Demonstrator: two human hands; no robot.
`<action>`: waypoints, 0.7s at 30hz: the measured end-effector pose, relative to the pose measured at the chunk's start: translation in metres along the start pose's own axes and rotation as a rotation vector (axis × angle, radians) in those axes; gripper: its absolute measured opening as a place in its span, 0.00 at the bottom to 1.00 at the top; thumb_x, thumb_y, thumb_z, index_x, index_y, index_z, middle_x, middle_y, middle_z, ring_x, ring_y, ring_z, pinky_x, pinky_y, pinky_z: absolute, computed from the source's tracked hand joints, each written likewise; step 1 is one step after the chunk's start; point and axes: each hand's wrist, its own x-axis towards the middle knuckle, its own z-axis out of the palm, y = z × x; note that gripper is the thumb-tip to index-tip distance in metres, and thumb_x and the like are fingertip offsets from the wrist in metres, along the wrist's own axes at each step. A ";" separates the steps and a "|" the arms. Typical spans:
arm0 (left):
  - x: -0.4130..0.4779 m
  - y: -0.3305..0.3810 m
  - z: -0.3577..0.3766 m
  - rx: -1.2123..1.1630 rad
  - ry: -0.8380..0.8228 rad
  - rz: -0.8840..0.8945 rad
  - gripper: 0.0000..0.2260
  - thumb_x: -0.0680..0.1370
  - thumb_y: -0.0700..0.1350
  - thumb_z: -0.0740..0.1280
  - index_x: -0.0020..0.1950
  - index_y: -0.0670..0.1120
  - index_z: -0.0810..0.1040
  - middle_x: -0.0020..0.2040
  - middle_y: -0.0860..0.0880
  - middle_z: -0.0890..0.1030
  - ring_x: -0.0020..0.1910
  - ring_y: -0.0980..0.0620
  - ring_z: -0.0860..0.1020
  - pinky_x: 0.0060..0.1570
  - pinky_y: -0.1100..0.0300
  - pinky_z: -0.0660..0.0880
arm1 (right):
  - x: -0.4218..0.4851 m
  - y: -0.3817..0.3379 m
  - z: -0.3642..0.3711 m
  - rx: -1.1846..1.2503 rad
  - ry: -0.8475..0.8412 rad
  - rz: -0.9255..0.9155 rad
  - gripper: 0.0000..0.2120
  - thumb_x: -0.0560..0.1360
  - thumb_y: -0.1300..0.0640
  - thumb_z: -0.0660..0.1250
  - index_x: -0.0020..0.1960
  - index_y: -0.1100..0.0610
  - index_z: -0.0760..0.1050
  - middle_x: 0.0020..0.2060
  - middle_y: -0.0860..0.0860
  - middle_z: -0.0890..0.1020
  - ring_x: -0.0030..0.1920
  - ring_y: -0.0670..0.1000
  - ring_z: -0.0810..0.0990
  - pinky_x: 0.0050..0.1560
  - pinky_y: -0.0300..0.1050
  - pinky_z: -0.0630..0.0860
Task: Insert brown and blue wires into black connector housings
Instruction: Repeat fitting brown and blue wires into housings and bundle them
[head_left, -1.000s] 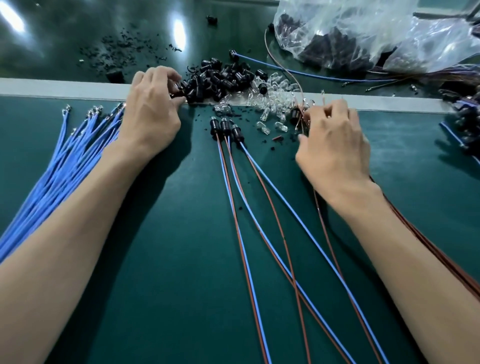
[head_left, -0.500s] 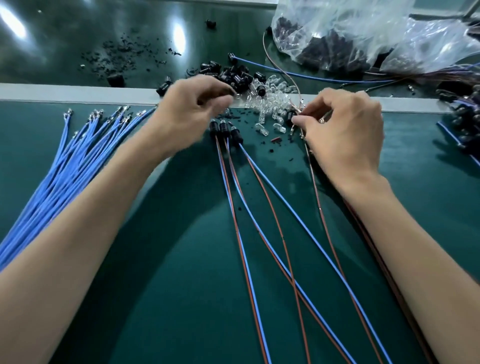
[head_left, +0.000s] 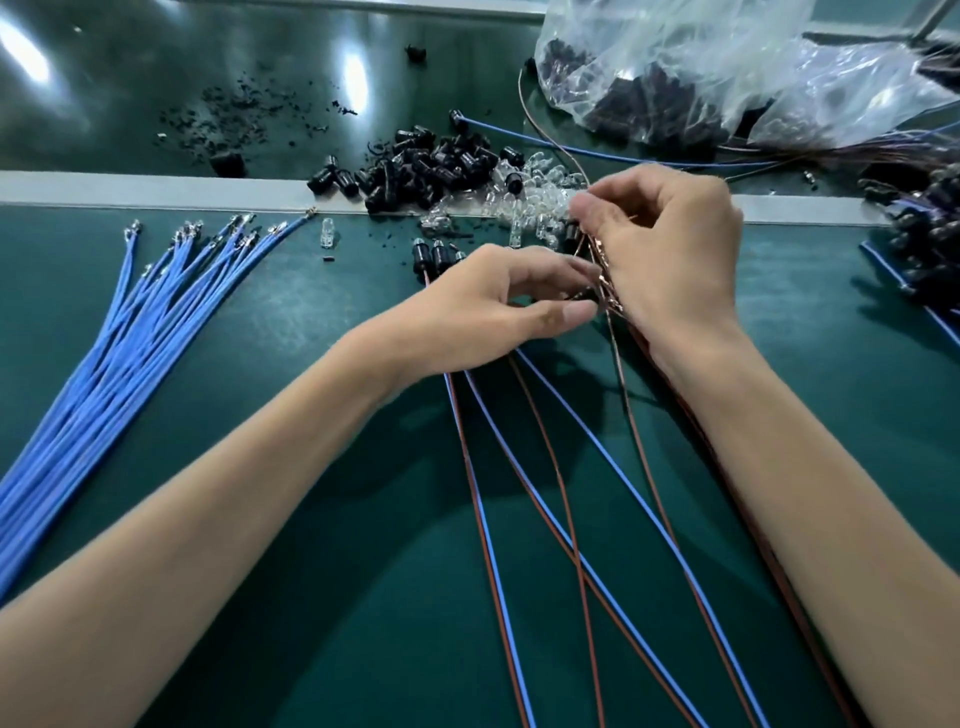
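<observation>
My left hand (head_left: 498, 306) is at mid-table, thumb and fingers curled round a small black connector housing (head_left: 584, 295) that is mostly hidden at its fingertips. My right hand (head_left: 670, 249) is right beside it and pinches the metal-tipped end of a brown wire (head_left: 631, 415); more brown wires run under its wrist. A loose pile of black housings (head_left: 426, 161) lies on the grey strip behind. Three finished brown-and-blue wire pairs (head_left: 524, 499) with black housings (head_left: 431, 257) run toward me, partly under my left hand.
A bundle of blue wires (head_left: 104, 364) fans out at the left. Clear LEDs (head_left: 540, 202) lie beside the housing pile. A clear plastic bag (head_left: 727, 67) of parts sits at the back right. More finished assemblies (head_left: 930, 234) are heaped at the right edge.
My left hand left the housing pile and moved right and toward me until it met my right hand. My right hand shifted slightly, still pinching the brown wire end.
</observation>
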 end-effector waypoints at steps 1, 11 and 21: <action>0.000 0.001 0.000 -0.067 -0.012 -0.004 0.09 0.77 0.37 0.66 0.57 0.43 0.78 0.60 0.45 0.79 0.57 0.53 0.77 0.65 0.58 0.71 | -0.002 -0.004 0.001 0.020 -0.007 -0.014 0.05 0.71 0.53 0.72 0.38 0.48 0.78 0.29 0.41 0.79 0.29 0.40 0.76 0.39 0.41 0.76; -0.001 -0.002 -0.013 -0.531 -0.132 0.024 0.08 0.77 0.38 0.61 0.51 0.39 0.78 0.46 0.51 0.84 0.47 0.56 0.81 0.51 0.67 0.76 | 0.004 -0.010 -0.003 0.302 -0.112 0.197 0.05 0.77 0.54 0.67 0.43 0.54 0.75 0.37 0.49 0.82 0.34 0.44 0.78 0.40 0.41 0.77; 0.010 -0.016 -0.066 -0.807 0.608 -0.157 0.09 0.81 0.41 0.61 0.43 0.42 0.78 0.36 0.51 0.83 0.35 0.60 0.79 0.39 0.72 0.74 | -0.009 -0.017 -0.014 0.215 -0.985 0.130 0.15 0.79 0.51 0.62 0.39 0.57 0.80 0.30 0.51 0.80 0.24 0.43 0.66 0.22 0.29 0.59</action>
